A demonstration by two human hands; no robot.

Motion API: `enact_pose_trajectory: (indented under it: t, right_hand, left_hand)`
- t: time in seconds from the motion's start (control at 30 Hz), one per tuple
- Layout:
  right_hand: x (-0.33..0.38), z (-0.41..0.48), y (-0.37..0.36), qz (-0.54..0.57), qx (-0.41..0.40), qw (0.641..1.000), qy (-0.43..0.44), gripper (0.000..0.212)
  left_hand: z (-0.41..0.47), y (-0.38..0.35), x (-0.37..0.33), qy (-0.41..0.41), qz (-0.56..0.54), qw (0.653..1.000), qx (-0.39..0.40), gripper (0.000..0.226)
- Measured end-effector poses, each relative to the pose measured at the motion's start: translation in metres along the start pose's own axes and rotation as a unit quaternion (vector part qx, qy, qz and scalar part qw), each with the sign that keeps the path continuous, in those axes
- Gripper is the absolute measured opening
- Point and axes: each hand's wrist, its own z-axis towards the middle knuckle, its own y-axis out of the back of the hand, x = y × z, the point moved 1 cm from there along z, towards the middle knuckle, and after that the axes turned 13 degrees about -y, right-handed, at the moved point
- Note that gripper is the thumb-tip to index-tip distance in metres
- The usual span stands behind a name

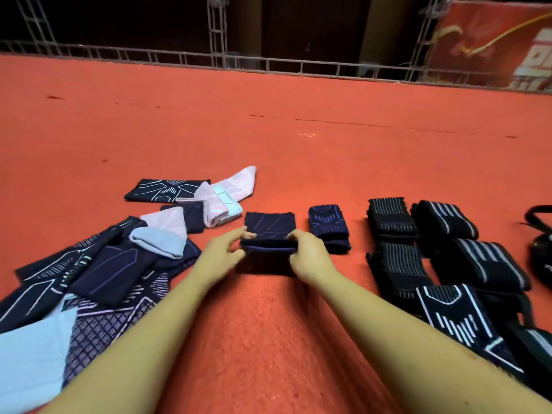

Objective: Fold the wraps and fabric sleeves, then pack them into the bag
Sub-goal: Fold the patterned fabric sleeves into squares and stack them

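On carpet (268,130), left hand (222,253), right hand (310,256) pinching sleeve (270,227)

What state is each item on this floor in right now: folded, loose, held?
Navy sleeve: half folded, held by both hands.
Left hand: pinches its left edge.
Right hand: grips its right edge.
Blue-patterned sleeve: folded, lying alone.
Striped wraps: bundled up, set side by side.
Sleeve pile: unfolded, overlapping.
Bag: mostly cut off, cannot tell.

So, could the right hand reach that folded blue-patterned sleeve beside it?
Probably yes, though it is busy: the right hand grips the navy sleeve being folded. The folded blue-patterned sleeve lies just beside it on the red carpet, nothing between.
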Motion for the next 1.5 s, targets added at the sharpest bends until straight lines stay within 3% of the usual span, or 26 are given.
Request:
enact_pose_trajectory:
  t: [0.17, 0.23, 0.3, 0.4, 0.5, 0.63, 0.73, 0.8, 0.9, 1.07, 1.17, 1.3, 1.37, 1.5]
  right_hand:
    - [-0.024, -0.058, -0.001, 0.048, -0.009, 0.998, 0.025, 0.021]
    - [-0.034, -0.079, -0.001, 0.068, -0.004, 0.997, 0.026, 0.024]
    - [-0.043, -0.098, -0.001, 0.1, 0.018, 0.995, 0.022, 0.025]
    - [-0.055, -0.123, 0.003, 0.141, 0.039, 0.989, 0.034, 0.019]
    - [-0.064, -0.138, 0.006, 0.161, 0.068, 0.983, 0.053, 0.022]
    - [-0.072, -0.15, 0.004, 0.229, 0.122, 0.964, 0.047, 0.019]
    - [-0.078, -0.154, 0.0, 0.242, 0.136, 0.96, 0.036, 0.021]
    - [-0.084, -0.153, -0.004, 0.259, 0.124, 0.957, 0.035, 0.017]
    - [-0.088, -0.157, -0.012, 0.291, 0.103, 0.95, 0.033, 0.014]
    - [-0.091, -0.157, -0.022, 0.29, 0.058, 0.954, 0.04, 0.013]
    - [-0.085, -0.152, -0.025, 0.29, 0.029, 0.956, -0.011, 0.01]
    - [-0.073, -0.147, -0.028, 0.204, -0.035, 0.976, -0.062, 0.011]
    - [-0.069, -0.151, -0.028, 0.161, -0.053, 0.984, -0.046, 0.016]
    - [-0.071, -0.154, -0.028, 0.098, -0.061, 0.993, -0.02, 0.006]
  left_hand:
    - [-0.054, 0.003, -0.048, 0.0, 0.007, 0.998, 0.059, 0.013]
    - [-0.075, 0.001, -0.065, 0.008, 0.011, 0.997, 0.077, 0.012]
    - [-0.096, -0.002, -0.078, 0.015, 0.012, 0.996, 0.088, 0.029]
    - [-0.124, -0.011, -0.09, 0.027, 0.001, 0.996, 0.086, 0.019]
    - [-0.144, -0.018, -0.1, 0.034, 0.004, 0.996, 0.08, 0.026]
    - [-0.16, -0.023, -0.107, 0.027, -0.004, 0.998, 0.06, 0.019]
    - [-0.167, -0.026, -0.102, 0.04, -0.023, 0.998, 0.041, 0.026]
    - [-0.168, -0.032, -0.1, 0.049, -0.029, 0.998, 0.001, 0.013]
    - [-0.168, -0.045, -0.101, 0.056, 0.002, 0.996, -0.073, 0.032]
    - [-0.168, -0.049, -0.096, 0.074, 0.022, 0.99, -0.121, 0.036]
    - [-0.161, -0.049, -0.089, 0.108, -0.006, 0.984, -0.141, 0.019]
    - [-0.15, -0.053, -0.086, 0.159, -0.012, 0.972, -0.173, 0.011]
    - [-0.15, -0.054, -0.085, 0.162, 0.016, 0.971, -0.175, 0.015]
    - [-0.153, -0.057, -0.087, 0.148, 0.087, 0.975, -0.142, 0.015]
